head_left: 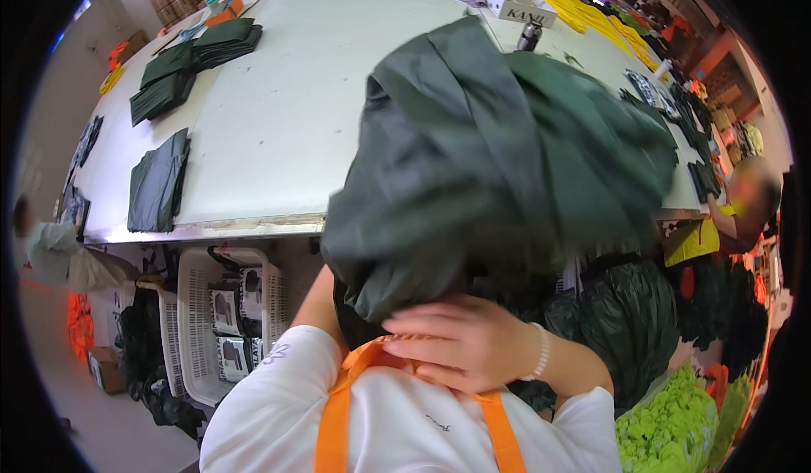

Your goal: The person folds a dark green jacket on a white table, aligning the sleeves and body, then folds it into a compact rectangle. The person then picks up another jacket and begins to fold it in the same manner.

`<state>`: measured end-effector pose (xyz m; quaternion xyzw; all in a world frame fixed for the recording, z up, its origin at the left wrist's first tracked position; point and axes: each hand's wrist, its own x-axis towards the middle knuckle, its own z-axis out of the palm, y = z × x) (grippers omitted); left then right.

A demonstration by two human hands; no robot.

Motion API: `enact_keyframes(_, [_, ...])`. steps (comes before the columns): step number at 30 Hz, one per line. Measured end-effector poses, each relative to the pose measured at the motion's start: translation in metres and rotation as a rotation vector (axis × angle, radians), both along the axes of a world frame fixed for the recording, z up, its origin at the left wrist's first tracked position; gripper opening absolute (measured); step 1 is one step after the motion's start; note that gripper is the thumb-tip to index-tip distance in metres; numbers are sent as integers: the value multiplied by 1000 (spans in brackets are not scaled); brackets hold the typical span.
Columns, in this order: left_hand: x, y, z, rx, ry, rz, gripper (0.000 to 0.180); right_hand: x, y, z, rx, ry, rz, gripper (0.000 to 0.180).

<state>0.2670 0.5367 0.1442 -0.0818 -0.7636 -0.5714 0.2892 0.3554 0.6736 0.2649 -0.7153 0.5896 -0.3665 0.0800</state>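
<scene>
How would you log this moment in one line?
right hand: blurred, near orange straps | left hand: hidden | dark green fabric: bunched, in front | white table: beyond fabric

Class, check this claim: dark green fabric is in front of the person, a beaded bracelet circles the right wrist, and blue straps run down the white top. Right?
No: the straps are orange, not blue, as the head view shows. The dark green fabric, beaded bracelet and white top are as stated.

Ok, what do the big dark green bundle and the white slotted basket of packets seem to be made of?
Dark green bundle: probably thin coated fabric, low sheen, given soft highlights along its folds; plastic sheeting is possible. White slotted basket: likely moulded plastic, fairly matt, judging by its regular openings and smooth rim.
</scene>
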Motion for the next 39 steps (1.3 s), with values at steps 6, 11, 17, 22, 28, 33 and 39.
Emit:
enact_keyframes(6, [11,-37,19,52,-33,43,76,-106,13,34,-653,-252,-1152,44])
enact_keyframes(11, [85,-75,46,33,-215,-134,65,-45,-68,52,-308,-52,-47,62])
enact_keyframes(17, [128,-67,13,90,-250,-70,52,-7,-54,17,174,-357,197,62])
enact_keyframes(22, [13,-75,1,161,50,315,42,-36,-21,-120,-30,-243,-820,56])
enact_keyframes(28, [-28,-68,49,-5,15,292,45,-134,50,-47,-490,-16,-1226,48])
enact_keyframes(33, [-8,-47,84,-148,-232,-240,52,-144,30,70,-891,207,-1122,42])
enact_keyframes(39, [61,-72,98,-3,-331,-222,41,6,-71,29,-52,352,128,23])
